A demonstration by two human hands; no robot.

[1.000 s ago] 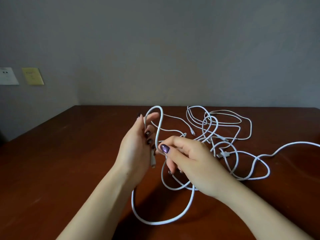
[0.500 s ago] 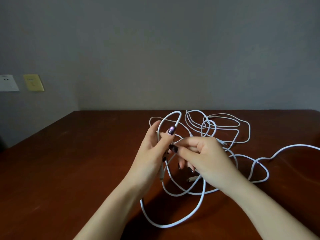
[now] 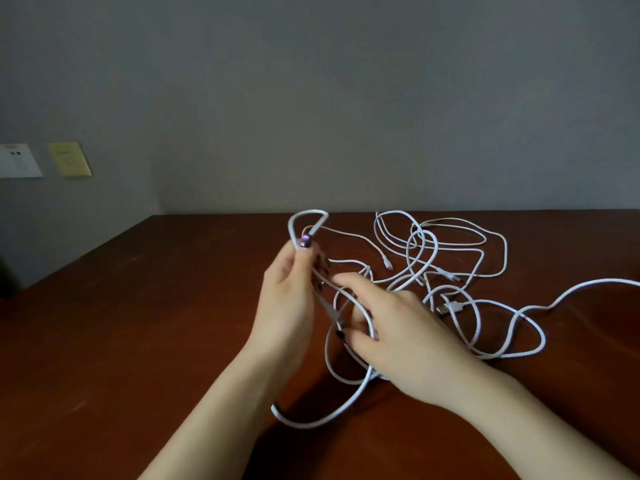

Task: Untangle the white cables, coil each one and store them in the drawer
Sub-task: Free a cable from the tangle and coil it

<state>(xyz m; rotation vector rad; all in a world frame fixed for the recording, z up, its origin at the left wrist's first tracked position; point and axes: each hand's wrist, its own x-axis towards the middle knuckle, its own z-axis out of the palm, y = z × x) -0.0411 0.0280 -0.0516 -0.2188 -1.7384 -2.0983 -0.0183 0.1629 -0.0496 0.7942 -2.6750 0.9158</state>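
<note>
Nearest, a slack arc of the white cables (image 3: 304, 425) sags onto the brown tabletop (image 3: 104, 341). Above it the left hand (image 3: 291, 299) pinches a folded loop between thumb and fingers, the loop standing upright. Just beside it the right hand (image 3: 401, 330) curls its fingers round strands (blur hides the exact grip). Behind, the tangle sprawls across the tabletop, one strand trailing off right. Two wall plates (image 3: 69, 159) sit far left.

Right hand (image 3: 398, 334) lowered from beside the left thumb to centre frame, fingers now set among the hanging strands, its grip blurred, cable loop (image 3: 308, 220) above the left hand (image 3: 287, 306) drawn from rounded to a narrow pointed shape, pinched under the thumb.
</note>
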